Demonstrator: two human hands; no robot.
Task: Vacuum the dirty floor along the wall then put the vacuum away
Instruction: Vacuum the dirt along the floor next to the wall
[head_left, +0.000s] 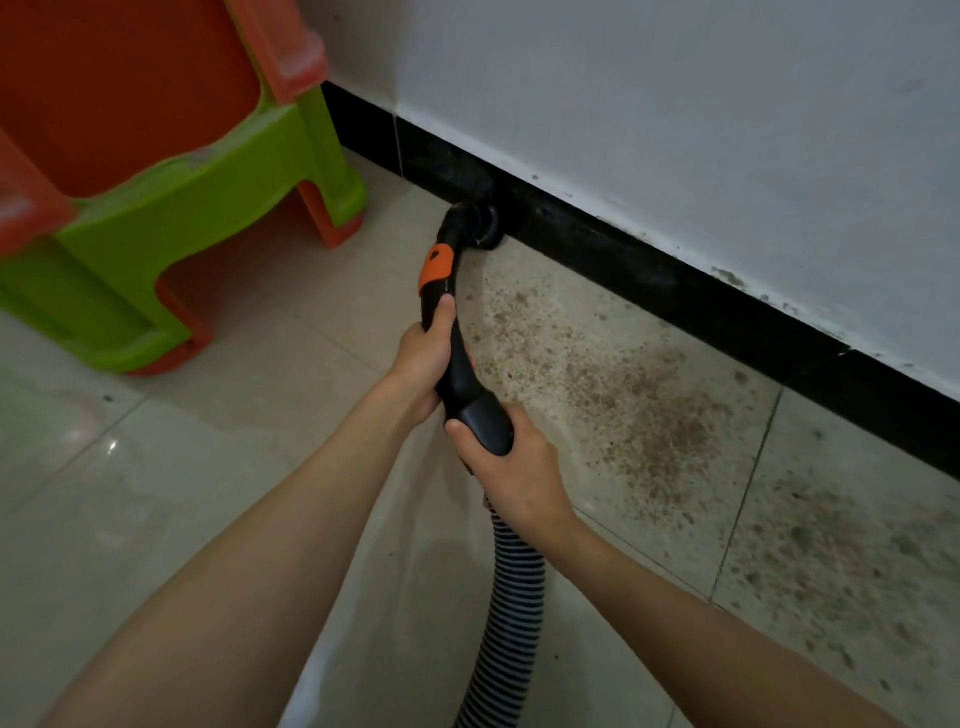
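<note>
nearest the camera, two bare forearms reached forward and down over pale floor tiles; a ribbed grey-black hose ran up from the bottom edge between them and passed under the right wrist. the right hand was wrapped around the rear, wider end of the black vacuum handle, thumb lying along its left side, fingers curled beneath and out of sight. just ahead, the left hand gripped the narrower curved part of the same handle, thumb stretched up along the tube, the other fingers curled around it from the left. beyond the left thumb sat an orange collar on the tube, and past that the black nozzle was down on the floor, its round head right at the black baseboard; whether it touched the baseboard could not be told. to the right of the handle, brown gritty dirt lay scattered over the tiles in a band along the baseboard, thicker toward the middle and continuing off to the right edge. to the left, well apart from the nozzle, stood stacked plastic stools, a green one over an orange one, with another orange one nested on top. farthest back rose a white wall, marked with dark speckling just above the baseboard
</note>
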